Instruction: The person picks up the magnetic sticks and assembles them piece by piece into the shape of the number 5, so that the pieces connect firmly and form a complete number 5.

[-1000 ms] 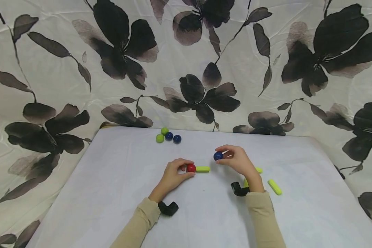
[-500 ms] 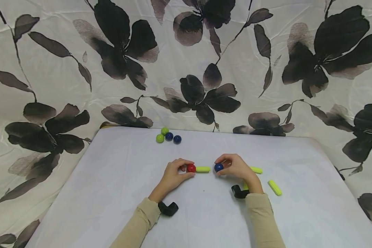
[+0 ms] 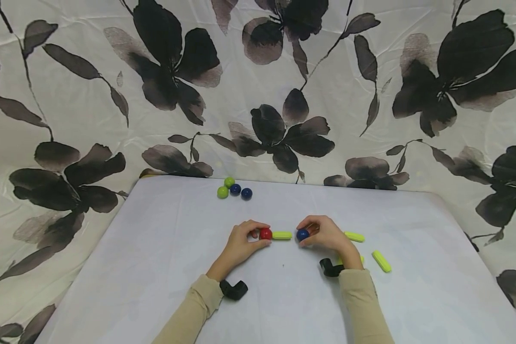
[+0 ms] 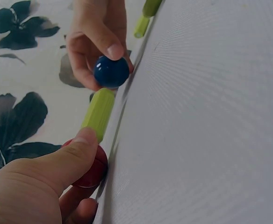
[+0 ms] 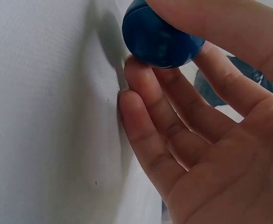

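My left hand [image 3: 241, 241] pinches a red ball [image 3: 265, 233] between thumb and fingers at the middle of the table. A short yellow-green ribbed stick [image 3: 282, 235] lies against the ball's right side, pointing to the right. Across a small gap from the stick's free end, a blue ball [image 3: 302, 234] sits in the grip of my right hand [image 3: 324, 234]. In the left wrist view the blue ball [image 4: 111, 72] is held in line with the stick [image 4: 99, 112]. The right wrist view shows the thumb on the blue ball [image 5: 160, 39], fingertips close to the white cloth.
Two green balls [image 3: 222, 192] and two blue balls [image 3: 246, 193] cluster near the table's far edge. More yellow-green sticks [image 3: 381, 261] lie right of the right hand, one partly hidden by the wrist. A white cloth covers the table [image 3: 155, 267]; a floral curtain [image 3: 266, 86] hangs behind.
My right hand has come down and toward me with the blue ball, to the level of the stick, then shifted slightly left. The left hand keeps its hold on the red ball.
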Tool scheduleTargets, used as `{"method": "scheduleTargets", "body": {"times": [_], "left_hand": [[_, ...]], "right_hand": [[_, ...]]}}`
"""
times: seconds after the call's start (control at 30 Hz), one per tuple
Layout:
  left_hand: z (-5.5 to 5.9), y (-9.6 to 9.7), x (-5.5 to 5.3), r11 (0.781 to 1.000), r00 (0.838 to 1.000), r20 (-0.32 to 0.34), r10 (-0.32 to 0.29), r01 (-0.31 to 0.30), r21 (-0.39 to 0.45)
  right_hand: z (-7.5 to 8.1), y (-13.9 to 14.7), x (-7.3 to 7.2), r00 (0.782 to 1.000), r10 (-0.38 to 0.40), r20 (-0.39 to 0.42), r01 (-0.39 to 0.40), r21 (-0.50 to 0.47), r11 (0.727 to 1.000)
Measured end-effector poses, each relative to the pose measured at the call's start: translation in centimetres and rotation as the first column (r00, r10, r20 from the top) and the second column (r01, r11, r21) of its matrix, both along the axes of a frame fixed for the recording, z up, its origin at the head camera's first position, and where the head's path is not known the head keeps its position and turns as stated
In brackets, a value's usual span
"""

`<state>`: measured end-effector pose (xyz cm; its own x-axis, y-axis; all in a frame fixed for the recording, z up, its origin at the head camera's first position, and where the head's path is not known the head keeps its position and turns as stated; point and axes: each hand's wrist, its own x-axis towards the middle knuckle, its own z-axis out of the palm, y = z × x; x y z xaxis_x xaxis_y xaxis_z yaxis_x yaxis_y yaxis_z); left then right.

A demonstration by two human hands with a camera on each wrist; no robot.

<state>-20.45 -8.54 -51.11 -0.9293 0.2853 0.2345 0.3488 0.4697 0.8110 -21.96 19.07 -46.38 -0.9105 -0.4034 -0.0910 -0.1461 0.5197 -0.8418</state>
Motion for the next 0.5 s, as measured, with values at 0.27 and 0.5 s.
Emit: {"method": "scheduleTargets", "body": {"times": [0.27, 0.5], "left_hand": [[0.0, 0.0, 0.0, 1.000, 1.000, -0.011, -0.005, 0.005, 0.006], [0.0, 0.0, 0.0, 1.000, 1.000, -0.013, -0.005, 0.005, -0.010]], "right_hand": [[0.1, -0.8, 0.2, 1.000, -0.008, 0.002, 0.008, 0.013, 1.000], [0.0, -1.4, 0.3, 1.000, 0.004, -0.006, -0.004, -0.011, 1.000]]}}
